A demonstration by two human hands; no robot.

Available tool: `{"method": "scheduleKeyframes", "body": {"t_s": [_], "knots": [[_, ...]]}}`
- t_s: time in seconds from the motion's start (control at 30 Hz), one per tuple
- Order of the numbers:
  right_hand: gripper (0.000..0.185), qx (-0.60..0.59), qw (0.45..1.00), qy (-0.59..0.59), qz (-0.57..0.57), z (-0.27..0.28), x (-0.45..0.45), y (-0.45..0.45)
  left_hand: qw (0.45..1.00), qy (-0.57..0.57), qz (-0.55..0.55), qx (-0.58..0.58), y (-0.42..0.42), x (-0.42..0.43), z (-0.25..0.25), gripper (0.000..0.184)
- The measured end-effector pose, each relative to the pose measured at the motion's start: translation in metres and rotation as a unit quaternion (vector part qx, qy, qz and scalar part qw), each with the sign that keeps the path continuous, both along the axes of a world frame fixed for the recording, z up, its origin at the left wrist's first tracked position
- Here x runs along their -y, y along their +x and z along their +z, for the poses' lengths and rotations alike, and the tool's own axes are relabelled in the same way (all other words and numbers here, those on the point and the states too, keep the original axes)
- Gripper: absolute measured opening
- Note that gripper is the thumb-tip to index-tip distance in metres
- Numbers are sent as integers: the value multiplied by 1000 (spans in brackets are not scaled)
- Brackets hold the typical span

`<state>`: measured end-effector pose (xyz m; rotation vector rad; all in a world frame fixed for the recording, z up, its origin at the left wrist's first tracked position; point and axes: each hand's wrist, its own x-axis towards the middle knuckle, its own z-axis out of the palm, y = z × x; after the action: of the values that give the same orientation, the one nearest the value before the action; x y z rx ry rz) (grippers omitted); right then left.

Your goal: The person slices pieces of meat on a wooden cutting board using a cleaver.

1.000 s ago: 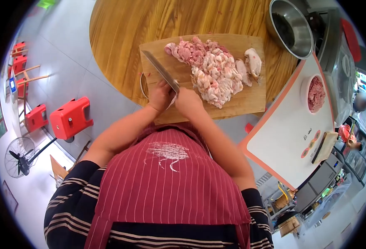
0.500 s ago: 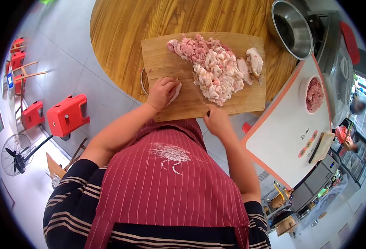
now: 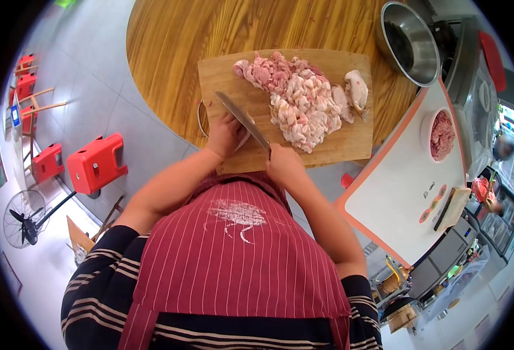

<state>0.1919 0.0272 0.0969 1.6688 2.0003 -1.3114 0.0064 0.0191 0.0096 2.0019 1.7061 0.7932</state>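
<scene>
My right hand (image 3: 285,164) is closed around the handle of a knife (image 3: 242,121), whose long blade slants up and left across the fingers' side of my left hand. Resting low on the left part of the wooden cutting board (image 3: 222,76), my left hand (image 3: 225,136) is closed on a pale piece of meat (image 3: 243,140). The blade partly covers my left fingers and that piece. A heap of chopped pale and pink meat (image 3: 306,108) lies mid-board, right of the knife. Beyond it are larger pale pieces of meat (image 3: 357,90).
The board sits on a round wooden table (image 3: 169,52). A steel bowl (image 3: 410,44) stands at its upper right. On a white side table (image 3: 397,192) is a bowl of minced meat (image 3: 442,134). Red stools (image 3: 96,163) and a standing fan (image 3: 23,217) are at left.
My right hand has moved left and brought the knife from beside the meat heap across to my left hand. My left hand has stayed nearly in place.
</scene>
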Motion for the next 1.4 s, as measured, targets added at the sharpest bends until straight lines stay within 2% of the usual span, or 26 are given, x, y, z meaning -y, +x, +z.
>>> {"method": "scheduleKeyframes", "body": {"t_s": [0.07, 0.2, 0.3, 0.43, 0.53, 0.63, 0.7, 0.77, 0.8, 0.9, 0.97, 1.1, 1.2, 1.4], "knots": [[22, 20, 999, -23, -14, 1, 13, 14, 999, 25, -10, -20, 2, 1, 4, 24], [22, 18, 999, -35, -15, 8, 24, 29, 1000, 0, 6, -5, 3, 2, 2, 23], [22, 21, 999, -32, -15, -2, 7, 6, 999, -20, 21, 23, 2, 1, -4, 22], [24, -8, 1000, 7, -28, -22, -29, -43, 1000, 23, 11, 10, 3, -3, 3, 21], [23, -19, 1000, 18, -11, -21, -38, -46, 1000, 23, 12, 4, 4, -1, 4, 19], [22, -21, 999, 30, 26, -25, -28, -15, 1000, 13, 20, 11, 2, 1, 4, 17], [23, -70, 996, 52, 16, -24, -17, 28, 999, 7, 31, 26, 4, 2, 4, 16], [23, -79, 993, 73, -53, -25, -6, 61, 996, 58, 32, 66, 5, -1, 6, 15], [23, -77, 993, 70, -50, -18, -2, 61, 996, 56, 34, 67, 5, 0, 6, 15], [24, -17, 996, 55, -68, 8, 5, 55, 996, 60, 26, 65, 3, 0, 6, 15], [24, 23, 999, 2, -23, 18, 15, 37, 999, 26, 10, 31, 1, 1, 4, 18], [21, 54, 998, -39, -9, 26, 20, 20, 999, 15, 9, 37, 0, 2, -2, 22], [20, 5, 1000, -9, -5, 8, 11, 9, 999, 24, 18, 35, 2, 2, -3, 23], [19, -7, 1000, 10, -9, -7, -2, -7, 1000, -7, 19, 10, 1, -2, -5, 20]]}}
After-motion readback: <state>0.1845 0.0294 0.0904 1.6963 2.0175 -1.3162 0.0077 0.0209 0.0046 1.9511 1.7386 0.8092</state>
